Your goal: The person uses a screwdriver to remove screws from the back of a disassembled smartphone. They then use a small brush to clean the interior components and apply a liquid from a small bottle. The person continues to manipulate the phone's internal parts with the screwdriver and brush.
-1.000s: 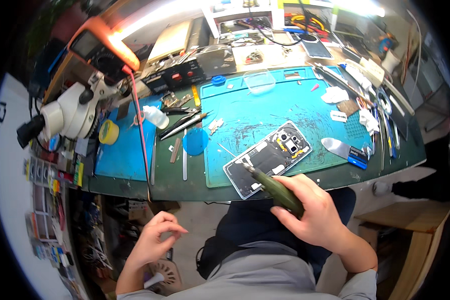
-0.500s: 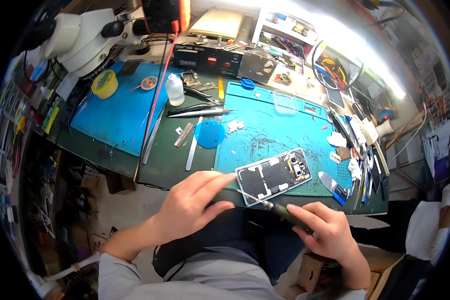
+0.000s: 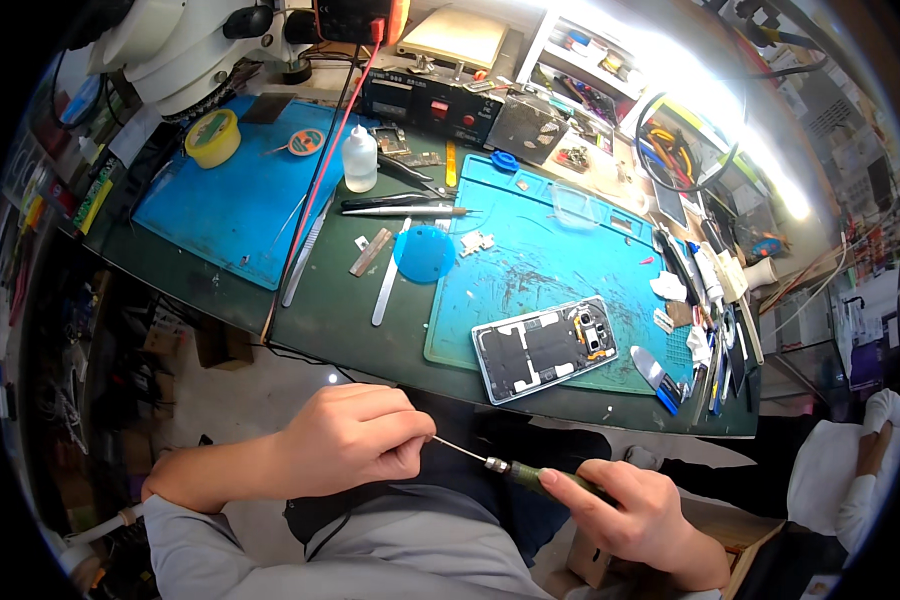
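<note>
My left hand point(image 3: 355, 435) is closed, pinching the tip end of the thin metal shaft of a screwdriver point(image 3: 520, 473) below the bench's front edge. My right hand point(image 3: 625, 510) grips that tool by its green handle, with the thumb lying along it. Just above both hands, an opened phone point(image 3: 530, 355) with its dark back exposed lies tilted on the light blue work mat point(image 3: 490, 280). A spatula-like blade with a blue handle point(image 3: 655, 378) lies right of the phone.
A microscope point(image 3: 170, 55), power supply point(image 3: 425, 110), yellow tub point(image 3: 210, 145) and dropper bottle point(image 3: 360, 160) stand at the back and left. Loose tools point(image 3: 730, 330) crowd the right end. Another person point(image 3: 820, 470) is at the far right.
The screwdriver has moved off the phone, down toward my lap. My left hand has come up from low left and closed on the shaft's tip.
</note>
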The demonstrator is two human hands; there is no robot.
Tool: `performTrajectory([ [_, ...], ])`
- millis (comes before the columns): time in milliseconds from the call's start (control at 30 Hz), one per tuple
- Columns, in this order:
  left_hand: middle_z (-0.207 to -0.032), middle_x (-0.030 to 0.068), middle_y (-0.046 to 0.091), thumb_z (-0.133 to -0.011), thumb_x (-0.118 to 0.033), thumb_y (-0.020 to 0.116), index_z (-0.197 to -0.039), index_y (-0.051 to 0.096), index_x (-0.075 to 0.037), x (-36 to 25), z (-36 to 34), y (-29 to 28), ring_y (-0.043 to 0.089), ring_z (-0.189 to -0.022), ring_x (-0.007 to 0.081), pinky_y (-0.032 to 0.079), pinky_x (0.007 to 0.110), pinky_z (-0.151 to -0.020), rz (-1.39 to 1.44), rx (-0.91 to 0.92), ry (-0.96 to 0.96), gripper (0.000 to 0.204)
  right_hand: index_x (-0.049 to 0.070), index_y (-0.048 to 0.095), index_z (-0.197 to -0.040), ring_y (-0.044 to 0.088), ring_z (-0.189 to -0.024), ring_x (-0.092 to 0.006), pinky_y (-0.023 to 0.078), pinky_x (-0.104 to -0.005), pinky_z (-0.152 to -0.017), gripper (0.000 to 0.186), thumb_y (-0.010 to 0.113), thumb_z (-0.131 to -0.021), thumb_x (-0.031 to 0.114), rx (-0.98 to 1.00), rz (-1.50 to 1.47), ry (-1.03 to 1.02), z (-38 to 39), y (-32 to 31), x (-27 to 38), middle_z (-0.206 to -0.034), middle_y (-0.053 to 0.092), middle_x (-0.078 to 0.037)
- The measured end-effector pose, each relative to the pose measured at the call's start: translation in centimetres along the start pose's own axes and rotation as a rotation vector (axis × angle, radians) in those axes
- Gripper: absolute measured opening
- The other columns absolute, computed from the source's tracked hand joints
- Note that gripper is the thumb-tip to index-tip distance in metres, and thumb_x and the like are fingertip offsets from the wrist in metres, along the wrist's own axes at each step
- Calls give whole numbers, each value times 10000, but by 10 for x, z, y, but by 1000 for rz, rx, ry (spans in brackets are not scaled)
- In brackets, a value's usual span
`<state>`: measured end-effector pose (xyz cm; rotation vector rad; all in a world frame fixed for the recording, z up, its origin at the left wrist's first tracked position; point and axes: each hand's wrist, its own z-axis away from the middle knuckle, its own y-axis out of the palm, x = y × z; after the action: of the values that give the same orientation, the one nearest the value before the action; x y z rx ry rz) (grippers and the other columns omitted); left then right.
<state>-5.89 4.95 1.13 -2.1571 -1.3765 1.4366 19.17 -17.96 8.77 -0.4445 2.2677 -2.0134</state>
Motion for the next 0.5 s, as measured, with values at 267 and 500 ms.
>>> performTrajectory([
  [267,-752,52,642,-731,58,762,-900,703,-58,-10,0,-8,649,-651,234,530,339,-566,-3,-61,-45,213,222,752,-1403,509,-610,-78,426,-202,-503,684,717,-729,113,-42,39,-16,0,-5,9,-989,615,-3],
  [500,-749,84,610,-774,55,719,-858,678,-43,11,2,-41,605,-603,218,493,340,-539,-144,-109,-331,136,182,774,-1354,550,-598,-129,466,-263,-520,639,757,-725,64,-89,55,121,17,-20,6,-937,634,-26],
])
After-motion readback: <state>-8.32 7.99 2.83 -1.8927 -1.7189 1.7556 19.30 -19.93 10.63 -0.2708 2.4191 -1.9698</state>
